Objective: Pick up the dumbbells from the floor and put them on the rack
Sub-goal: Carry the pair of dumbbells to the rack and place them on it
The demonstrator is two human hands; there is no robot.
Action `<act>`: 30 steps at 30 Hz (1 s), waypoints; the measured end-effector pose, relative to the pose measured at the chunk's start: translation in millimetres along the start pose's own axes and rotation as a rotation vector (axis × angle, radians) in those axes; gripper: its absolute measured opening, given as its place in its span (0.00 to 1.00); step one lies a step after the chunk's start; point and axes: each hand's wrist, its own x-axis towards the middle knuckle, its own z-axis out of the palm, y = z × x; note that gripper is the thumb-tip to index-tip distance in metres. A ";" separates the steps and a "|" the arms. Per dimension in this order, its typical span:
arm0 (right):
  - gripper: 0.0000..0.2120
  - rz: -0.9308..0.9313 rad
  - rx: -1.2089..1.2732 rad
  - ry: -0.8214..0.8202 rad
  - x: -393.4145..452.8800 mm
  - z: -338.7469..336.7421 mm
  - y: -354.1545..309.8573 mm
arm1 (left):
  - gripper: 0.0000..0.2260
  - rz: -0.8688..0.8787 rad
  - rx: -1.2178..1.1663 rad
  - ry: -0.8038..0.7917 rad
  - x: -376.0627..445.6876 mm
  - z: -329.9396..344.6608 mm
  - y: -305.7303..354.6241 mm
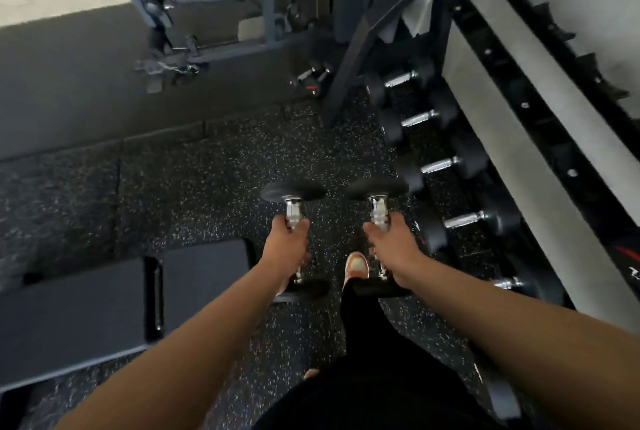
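I hold two black dumbbells with chrome handles, one in each hand, both lifted off the speckled floor. My left hand [287, 251] is closed around the handle of the left dumbbell [293, 191]. My right hand [391, 249] grips the handle of the right dumbbell [376, 187]. Both dumbbells point away from me, side by side. The dumbbell rack [491, 138] runs along the right, close to my right hand, with several black dumbbells [440, 164] resting on its lower tier. Its upper tier looks bare.
A dark padded bench [104, 301] lies low at the left. Two small dumbbells [311, 78] sit on the floor by the rack's far leg. A grey weight machine [207, 7] stands at the back. My orange shoe [356, 267] is between the held dumbbells.
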 end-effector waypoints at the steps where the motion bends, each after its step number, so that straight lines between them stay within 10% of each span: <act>1: 0.14 0.003 0.006 -0.004 17.5 -4.3 -12.0 | 0.09 -0.001 0.004 -0.008 16.4 6.4 16.1; 9: 0.25 0.039 0.054 0.076 130.7 -47.1 -107.9 | 0.07 0.034 0.060 -0.070 130.1 55.4 141.6; 30: 0.12 0.251 0.407 0.550 370.5 -79.8 -276.5 | 0.08 0.142 0.357 -0.556 443.1 165.9 380.9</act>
